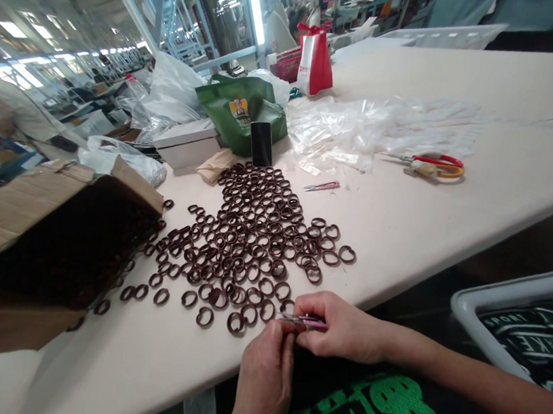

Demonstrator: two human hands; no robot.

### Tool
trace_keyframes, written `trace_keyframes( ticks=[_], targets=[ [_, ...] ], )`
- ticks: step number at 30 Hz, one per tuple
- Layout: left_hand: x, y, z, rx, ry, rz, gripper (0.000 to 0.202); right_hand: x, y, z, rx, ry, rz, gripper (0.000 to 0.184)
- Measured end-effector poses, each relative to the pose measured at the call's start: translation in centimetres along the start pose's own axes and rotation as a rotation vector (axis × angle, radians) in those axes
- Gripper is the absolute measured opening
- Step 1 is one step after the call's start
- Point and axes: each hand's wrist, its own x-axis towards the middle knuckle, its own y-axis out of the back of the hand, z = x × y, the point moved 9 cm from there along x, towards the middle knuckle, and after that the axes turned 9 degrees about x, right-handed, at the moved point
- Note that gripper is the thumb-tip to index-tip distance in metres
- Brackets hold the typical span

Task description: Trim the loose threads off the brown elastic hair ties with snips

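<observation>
My right hand (343, 327) is closed round small pink snips (303, 322) at the table's near edge. My left hand (263, 375) sits just below it, fingers pinched together against the snips' tips; what they hold is hidden. Right in front of both hands lies a wide scatter of several dark brown hair-tie rings (250, 237) on the cream table (448, 214). A tipped cardboard box (39, 239) at the left spills more of the same rings.
A second pink snips (323, 186), red-handled scissors (435, 165), clear plastic bags (383, 129), a black phone (261, 143), a green bag (236, 111), a white box (188, 144) and a red bag (315, 60) lie farther back. A white crate (512, 315) stands at right.
</observation>
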Motion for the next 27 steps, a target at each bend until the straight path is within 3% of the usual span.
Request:
trace_keyframes(
  ticks=[5, 12, 15, 18, 20, 23, 27],
  targets=[
    [-0.6, 0.7, -1.0, 0.186, 0.008, 0.172, 0.019, -0.4, 0.1, -2.4, -0.386, 0.299, 0.219, 0.008],
    [-0.1, 1.3, -0.7, -0.099, 0.112, 0.217, 0.011, 0.1, 1.3, -3.1, -0.64, 0.457, 0.448, 0.004],
    [0.1, 3.3, -1.6, -0.023, 0.096, 0.292, 0.01, 0.8, 3.5, -3.3, -0.707, 0.461, 0.567, 0.006],
    [0.3, 6.8, -4.4, 0.193, 0.12, 0.422, 0.015, 1.3, 6.0, -3.6, -0.731, 0.451, 0.655, 0.009],
    [0.9, 8.0, -6.3, 0.338, 0.111, 0.404, 0.019, 1.4, 7.2, -4.1, -0.71, 0.466, 0.677, 0.012],
    [2.0, 8.2, -8.4, 0.453, 0.107, 0.327, 0.021, 1.1, 7.9, -4.7, -0.645, 0.5, 0.684, 0.013],
    [2.8, 7.7, -8.5, 0.481, 0.074, 0.308, 0.021, 0.6, 7.7, -4.7, -0.592, 0.506, 0.661, 0.014]
  ],
)
